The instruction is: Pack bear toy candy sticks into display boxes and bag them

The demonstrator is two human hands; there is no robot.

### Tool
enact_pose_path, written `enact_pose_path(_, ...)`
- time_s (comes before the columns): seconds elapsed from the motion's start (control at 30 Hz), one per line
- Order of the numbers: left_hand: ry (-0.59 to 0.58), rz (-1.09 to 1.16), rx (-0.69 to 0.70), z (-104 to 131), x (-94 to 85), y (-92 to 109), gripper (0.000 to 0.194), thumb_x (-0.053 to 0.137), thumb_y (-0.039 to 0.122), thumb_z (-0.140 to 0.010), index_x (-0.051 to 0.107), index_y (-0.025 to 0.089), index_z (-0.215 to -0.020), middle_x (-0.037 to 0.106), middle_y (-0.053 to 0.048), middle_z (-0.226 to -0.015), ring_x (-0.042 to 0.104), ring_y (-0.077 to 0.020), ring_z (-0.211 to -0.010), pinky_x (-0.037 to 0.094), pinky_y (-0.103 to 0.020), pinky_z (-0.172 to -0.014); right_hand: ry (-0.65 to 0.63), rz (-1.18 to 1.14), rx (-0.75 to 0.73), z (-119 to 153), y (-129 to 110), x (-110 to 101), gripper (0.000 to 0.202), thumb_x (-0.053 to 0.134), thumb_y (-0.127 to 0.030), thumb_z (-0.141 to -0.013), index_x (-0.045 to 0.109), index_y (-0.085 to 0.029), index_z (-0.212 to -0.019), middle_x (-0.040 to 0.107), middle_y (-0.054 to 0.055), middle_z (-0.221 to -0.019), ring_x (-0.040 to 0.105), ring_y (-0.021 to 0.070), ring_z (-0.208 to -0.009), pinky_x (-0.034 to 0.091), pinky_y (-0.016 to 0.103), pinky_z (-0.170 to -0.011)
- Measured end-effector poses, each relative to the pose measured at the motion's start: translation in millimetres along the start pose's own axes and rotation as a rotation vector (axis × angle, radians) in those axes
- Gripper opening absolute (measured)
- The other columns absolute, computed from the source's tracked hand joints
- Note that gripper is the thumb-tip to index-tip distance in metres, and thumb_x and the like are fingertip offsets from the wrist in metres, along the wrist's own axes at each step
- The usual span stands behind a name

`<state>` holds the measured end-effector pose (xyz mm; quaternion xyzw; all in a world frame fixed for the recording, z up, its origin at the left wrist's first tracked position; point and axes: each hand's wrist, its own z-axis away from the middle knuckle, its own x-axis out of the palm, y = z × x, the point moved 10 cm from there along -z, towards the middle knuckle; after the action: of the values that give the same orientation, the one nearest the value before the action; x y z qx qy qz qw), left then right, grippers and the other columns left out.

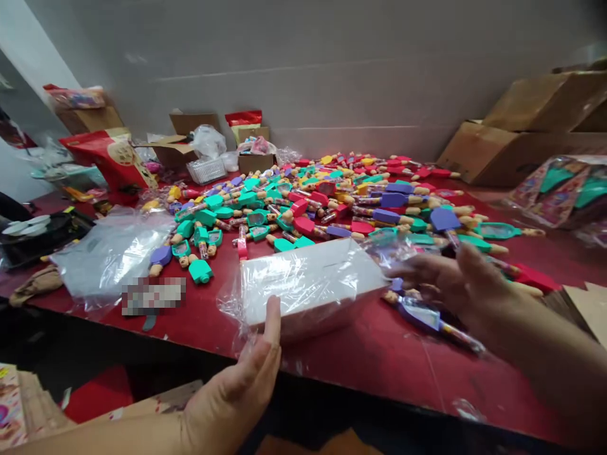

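Observation:
A white rectangular box (308,278) in loose clear plastic film lies near the front edge of the red table. Against its near left corner rests my left hand (241,385), fingers stretched out, one fingertip over the top edge. My right hand (478,297) is blurred by motion at the box's right end, fingers apart, beside crumpled clear film (391,249). Whether it touches that film I cannot tell. Below the right hand lies a purple paddle-shaped toy (420,314) with a clear tube end. Behind the box spreads a heap of similar green, red, purple and yellow toys (294,208).
Clear plastic bags (114,253) lie on the left of the red table (360,379). A red pouch (111,158) and small cartons (256,162) stand behind. Large cardboard boxes (502,151) and packed toys (559,189) stand right. Flat cardboard (581,309) sits near my right forearm.

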<state>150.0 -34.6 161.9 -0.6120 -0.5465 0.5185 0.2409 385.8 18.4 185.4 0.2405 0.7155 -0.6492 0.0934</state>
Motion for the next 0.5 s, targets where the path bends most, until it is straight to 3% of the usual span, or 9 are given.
enact_pose_path(0.1,-0.034,-0.015,0.026,0,-0.6,0,0.029,0.046,0.032,-0.072,0.067,0.023,-0.090,0.058,-0.007,-0.124,0.037,-0.0234,-0.131,-0.002,-0.050,-0.115,-0.035,-0.470,0.447,-5,13,17,0.083,0.008,-0.071,-0.084,0.066,-0.010,-0.086,0.066,0.014,-0.072,0.052,0.0130,-0.041,0.037,0.021,-0.032)
enact_pose_path(0.17,-0.055,-0.029,0.044,0,-0.2,1,0.031,0.044,0.031,-0.074,0.066,0.022,-0.094,0.057,-0.009,-0.125,0.037,-0.0240,-0.131,-0.004,-0.052,-0.114,0.011,-0.543,0.586,-8,9,22,0.078,0.010,-0.068,-0.087,0.063,-0.010,-0.083,0.063,0.009,-0.063,0.039,0.0078,-0.030,0.020,0.018,-0.026)
enact_pose_path(0.23,-0.070,-0.052,0.058,0,0.4,2,0.032,0.043,0.031,-0.076,0.066,0.022,-0.097,0.057,-0.010,-0.126,0.037,-0.0243,-0.131,-0.005,-0.053,-0.114,0.011,-0.534,0.641,-11,4,27,0.077,0.012,-0.067,-0.087,0.061,-0.008,-0.080,0.060,0.006,-0.056,0.031,0.0059,-0.026,0.011,0.018,-0.026)
enact_pose_path(0.33,-0.087,-0.094,0.075,-2,0.9,4,0.028,0.046,0.031,-0.076,0.066,0.024,-0.095,0.058,-0.008,-0.124,0.040,-0.0244,-0.129,-0.004,-0.054,-0.113,-0.060,-0.521,0.609,-16,-3,36,0.067,0.025,-0.061,-0.088,0.059,-0.005,-0.075,0.058,0.006,-0.051,0.030,0.0049,-0.025,0.011,0.017,-0.029)
enact_pose_path(0.43,-0.111,-0.104,0.074,-3,1.4,5,0.028,0.045,0.030,-0.078,0.066,0.024,-0.094,0.059,-0.008,-0.124,0.042,-0.0235,-0.128,-0.004,-0.054,-0.113,-0.049,-0.545,0.561,-17,-8,38,0.038,0.043,-0.036,-0.088,0.057,-0.005,-0.071,0.055,0.003,-0.047,0.035,0.0044,-0.028,0.011,0.014,-0.032)
enact_pose_path(0.5,-0.099,-0.098,0.055,-3,-1.4,4,0.027,0.043,0.029,-0.080,0.066,0.023,-0.093,0.059,-0.009,-0.124,0.042,-0.0223,-0.128,-0.004,-0.053,-0.114,0.046,-0.542,0.591,-13,-9,31,0.030,0.039,-0.020,-0.088,0.055,-0.006,-0.066,0.053,0.000,-0.046,0.036,0.0035,-0.030,0.009,0.013,-0.034)
